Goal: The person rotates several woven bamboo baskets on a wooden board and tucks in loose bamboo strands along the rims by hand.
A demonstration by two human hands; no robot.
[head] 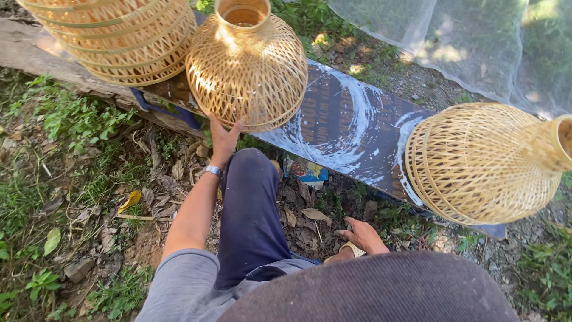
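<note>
A: Broadly, what is shown, largest thing first?

B: A long dark board (351,119) streaked with white is seen laid over grass and dry leaves. Three woven bamboo lampshades are set on it: one on its side at the right (485,164), one partly cut off at the top left (119,36), and one upright in the middle (247,71).

A: Which one is being handled?

B: The middle lampshade. Its lower rim is touched by the left hand (223,140), fingers spread flat against the weave; nothing is pinched. The right hand (363,234) is rested low by the leg, loosely open, holding nothing.

A: How would it handle?

B: It is judged light, springy and easily crushed; the stiffer neck or the bottom rim is best taken.
</note>
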